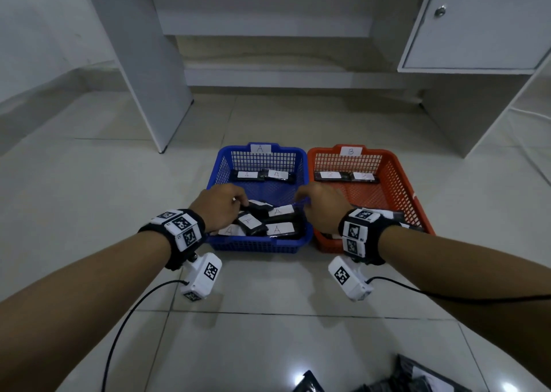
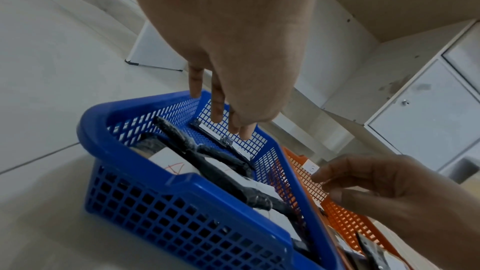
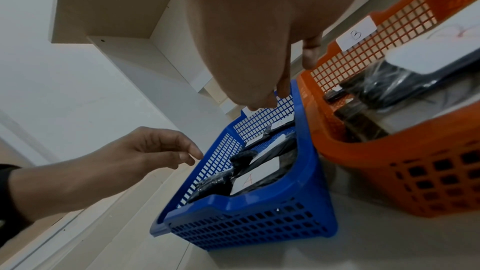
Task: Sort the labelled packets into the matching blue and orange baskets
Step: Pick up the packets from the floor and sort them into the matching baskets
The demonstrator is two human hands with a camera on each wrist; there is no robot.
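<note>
**A:** What do we see on the floor (image 1: 89, 201)?

**B:** We see two mesh baskets side by side, touching. The blue basket (image 1: 259, 244) carries a card marked A, the orange basket (image 1: 414, 201) a card marked B. Black packets (image 1: 253, 223) with white paper labels lie in both: A-labelled ones in the blue, B-labelled ones in the orange. More black packets (image 1: 417, 376) wait on the floor near us, at the lower edge of the head view.

**A:** And our hands?

**B:** Our left hand (image 1: 219, 205) hovers over the near left part of the blue basket, fingers loosely curled and hanging down, holding nothing. Our right hand (image 1: 323, 207) hangs over the seam between the two baskets, fingers relaxed, also holding nothing.

**A:** How would a packet handle?

**B:** We judge them light and soft: the black wrap looks crinkled and glossy, so probably a little slippery, and it bends rather than staying flat. The paper label looks the frailest part. We would pinch a packet by its bunched edge or across its narrow middle, keeping the label face up so the letter can be read.
</note>
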